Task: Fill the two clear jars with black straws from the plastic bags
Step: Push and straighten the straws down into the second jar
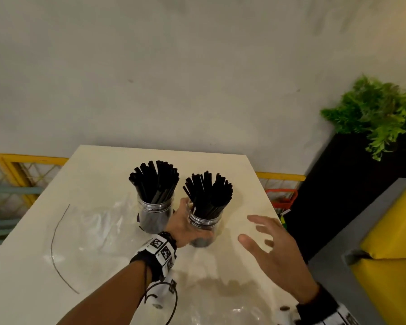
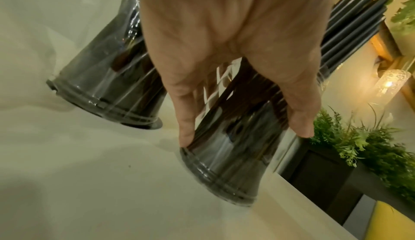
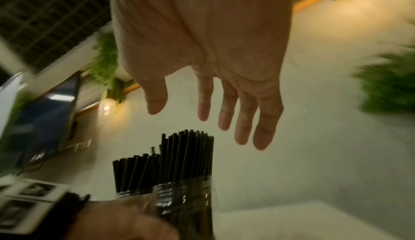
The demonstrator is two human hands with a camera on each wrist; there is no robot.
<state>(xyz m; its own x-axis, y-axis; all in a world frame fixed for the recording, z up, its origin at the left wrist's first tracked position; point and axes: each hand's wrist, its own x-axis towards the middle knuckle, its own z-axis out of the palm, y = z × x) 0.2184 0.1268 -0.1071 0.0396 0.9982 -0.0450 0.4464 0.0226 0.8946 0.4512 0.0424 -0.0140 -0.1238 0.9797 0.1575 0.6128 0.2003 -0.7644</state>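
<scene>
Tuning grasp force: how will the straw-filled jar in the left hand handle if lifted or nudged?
The jar is probably light: clear plastic, thin straws. Likely top-heavy and tippy, since they fan out far above its rim. The smooth wall may slip under the left hand.

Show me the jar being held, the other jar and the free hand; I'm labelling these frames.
held jar (image 1: 203,222), head view, on its clear threaded neck.
other jar (image 1: 155,213), head view, on its clear wall.
right hand (image 1: 275,252), head view, on its back.

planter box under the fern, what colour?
Black; the planter box shows best in the head view, right of the table.
</scene>
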